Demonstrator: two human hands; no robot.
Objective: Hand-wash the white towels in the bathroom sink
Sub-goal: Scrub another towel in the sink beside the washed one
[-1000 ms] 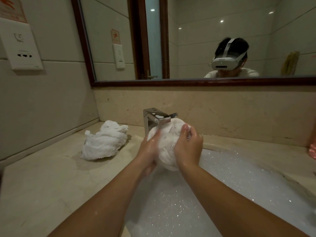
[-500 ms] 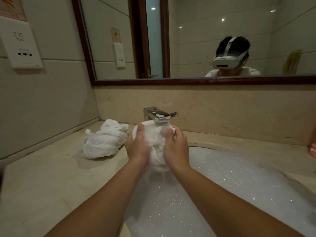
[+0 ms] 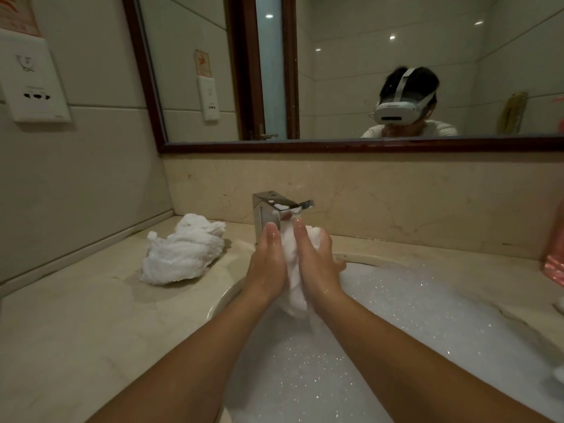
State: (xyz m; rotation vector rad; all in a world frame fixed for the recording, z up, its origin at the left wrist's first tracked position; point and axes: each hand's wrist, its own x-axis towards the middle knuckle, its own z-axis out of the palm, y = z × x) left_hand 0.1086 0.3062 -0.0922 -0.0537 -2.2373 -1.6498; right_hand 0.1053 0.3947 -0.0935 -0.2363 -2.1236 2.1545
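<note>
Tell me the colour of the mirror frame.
The mirror frame is dark reddish-brown; the head view shows it best.

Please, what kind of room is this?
Most likely a bathroom, perhaps a hotel's: a sink full of foamy water with a chrome faucet, a wide mirror above, and a stone counter.

Forward reach blocked: faucet (image 3: pixel 279 212) at back rim of sink (image 3: pixel 222 297). Left rear, bunched towel (image 3: pixel 183 250) occupies counter (image 3: pixel 76 331) (bare stone nearer). Foam (image 3: pixel 412 315) lies open rightward, up to pink object (image 3: pixel 554 267).
</note>
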